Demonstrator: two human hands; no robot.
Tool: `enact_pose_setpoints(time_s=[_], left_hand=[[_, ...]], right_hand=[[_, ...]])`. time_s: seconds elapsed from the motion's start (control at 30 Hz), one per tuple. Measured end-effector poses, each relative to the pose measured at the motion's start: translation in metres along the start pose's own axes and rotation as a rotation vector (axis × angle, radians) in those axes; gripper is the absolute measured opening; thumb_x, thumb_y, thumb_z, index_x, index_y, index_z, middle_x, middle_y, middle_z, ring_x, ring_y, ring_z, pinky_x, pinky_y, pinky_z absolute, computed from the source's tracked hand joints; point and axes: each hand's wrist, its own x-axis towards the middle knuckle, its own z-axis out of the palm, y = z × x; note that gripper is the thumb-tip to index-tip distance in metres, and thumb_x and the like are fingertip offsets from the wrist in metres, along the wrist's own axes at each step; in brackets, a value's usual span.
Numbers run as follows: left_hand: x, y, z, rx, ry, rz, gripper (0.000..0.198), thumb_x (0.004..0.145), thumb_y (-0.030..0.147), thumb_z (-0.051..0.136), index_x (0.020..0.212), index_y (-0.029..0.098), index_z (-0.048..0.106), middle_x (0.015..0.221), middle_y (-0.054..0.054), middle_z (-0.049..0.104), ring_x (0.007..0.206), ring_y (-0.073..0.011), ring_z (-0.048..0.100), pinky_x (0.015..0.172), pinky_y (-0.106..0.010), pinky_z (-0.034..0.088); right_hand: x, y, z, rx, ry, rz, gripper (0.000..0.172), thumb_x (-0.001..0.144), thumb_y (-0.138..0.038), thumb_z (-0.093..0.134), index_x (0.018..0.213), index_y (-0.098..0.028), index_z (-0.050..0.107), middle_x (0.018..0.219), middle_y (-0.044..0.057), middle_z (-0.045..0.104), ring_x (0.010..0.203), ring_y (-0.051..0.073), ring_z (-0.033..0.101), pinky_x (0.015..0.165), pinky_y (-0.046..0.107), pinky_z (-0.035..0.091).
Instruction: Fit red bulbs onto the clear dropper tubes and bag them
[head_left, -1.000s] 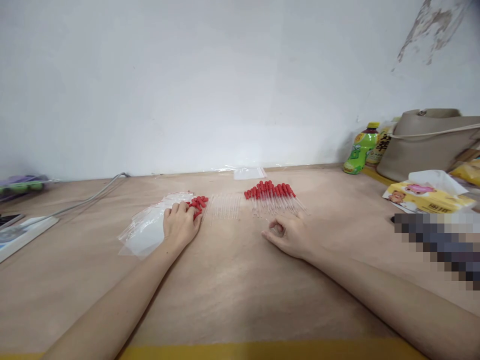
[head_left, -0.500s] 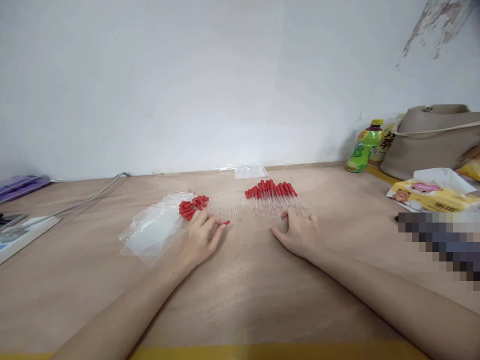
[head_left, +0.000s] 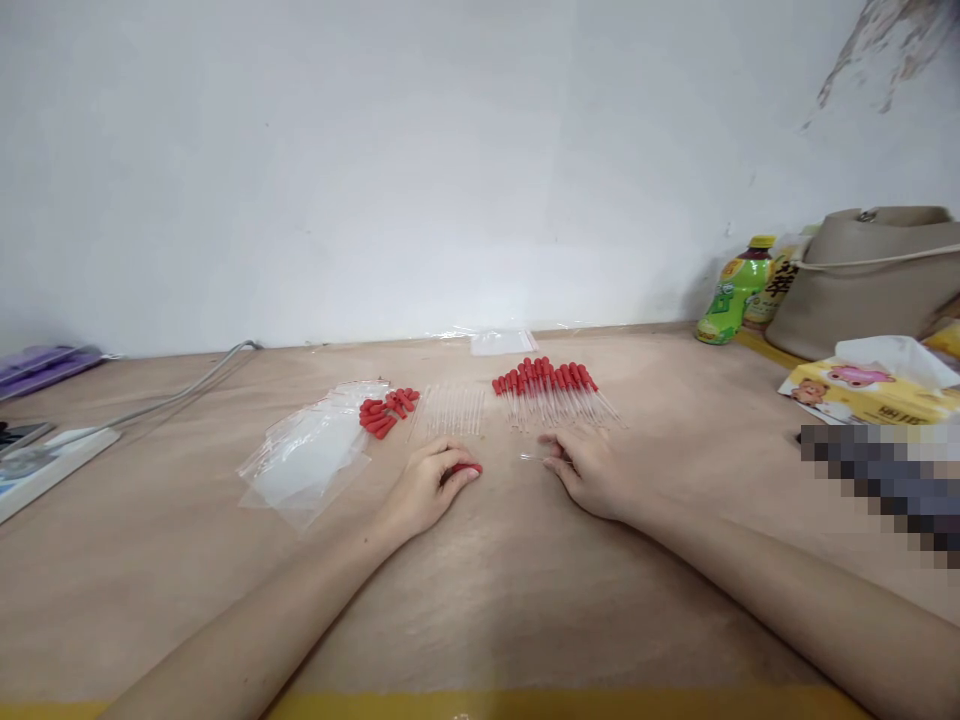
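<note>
Between thumb and fingers, my left hand point(head_left: 433, 484) pinches a red rubber bulb point(head_left: 468, 468) just above the table. Facing it, my right hand point(head_left: 589, 470) grips a thin clear glass tube point(head_left: 532, 457), whose free end points left toward the bulb; the two are apart. Beyond my left hand lies a small heap of loose red rubber bulbs point(head_left: 381, 418). To its right is a row of bare clear tubes point(head_left: 454, 410). Past my right hand rest several droppers point(head_left: 547, 380), clear tubes with red bulbs on their far ends.
Clear zip bags point(head_left: 307, 460) overlap at the left, and another bag point(head_left: 501, 343) lies by the wall. A grey cable point(head_left: 195, 385) runs to a white power strip point(head_left: 60, 465). At the right stand a green bottle point(head_left: 735, 295), a beige bag point(head_left: 862, 285) and a yellow tissue pack point(head_left: 862, 390).
My left hand has moved right and nearer with the red bulb, away from the heap. My right hand has drawn slightly back from the droppers, with the glass tube now pointing left.
</note>
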Motion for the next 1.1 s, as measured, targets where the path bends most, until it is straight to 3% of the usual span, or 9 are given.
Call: enact_pose_setpoints(time_s=[0.13, 0.5, 0.9, 1.1], left_hand=[[-0.001, 0.005, 0.001, -0.02, 0.04, -0.029, 0.016, 0.086, 0.027, 0.045, 0.089, 0.019, 0.058, 0.081, -0.001, 0.062, 0.074, -0.0136, 0.056, 0.068, -0.026, 0.042], [-0.002, 0.016, 0.006, -0.175, -0.035, -0.113, 0.018, 0.087, 0.029, 0.041, 0.091, 0.019, 0.054, 0.082, -0.001, 0.061, 0.074, -0.0126, 0.055, 0.066, -0.024, 0.042], [-0.001, 0.019, 0.009, -0.379, -0.128, -0.169, 0.022, 0.086, 0.033, 0.04, 0.087, 0.016, 0.056, 0.067, 0.001, 0.053, 0.059, -0.0097, 0.049, 0.057, -0.02, 0.042], [-0.004, 0.022, 0.006, -0.33, -0.177, -0.145, 0.022, 0.086, 0.03, 0.042, 0.086, 0.017, 0.059, 0.062, 0.002, 0.052, 0.056, -0.0091, 0.048, 0.053, -0.019, 0.04]], right_hand=[[0.001, -0.006, -0.002, 0.001, 0.043, -0.094, 0.021, 0.084, -0.019, 0.043, 0.1, -0.018, 0.056, 0.087, 0.006, 0.059, 0.083, 0.02, 0.051, 0.072, 0.033, 0.036], [0.0, -0.033, -0.008, 0.122, 0.07, -0.164, 0.019, 0.087, -0.022, 0.039, 0.088, -0.019, 0.058, 0.085, 0.004, 0.059, 0.077, 0.014, 0.052, 0.071, 0.03, 0.033], [0.002, -0.032, -0.007, 0.148, 0.021, -0.233, 0.016, 0.087, -0.021, 0.042, 0.086, -0.02, 0.058, 0.079, 0.001, 0.059, 0.073, 0.012, 0.051, 0.071, 0.029, 0.029], [0.006, -0.028, -0.012, 0.142, -0.065, -0.295, 0.018, 0.086, -0.02, 0.041, 0.086, -0.021, 0.059, 0.078, 0.0, 0.058, 0.068, 0.01, 0.049, 0.07, 0.029, 0.026]])
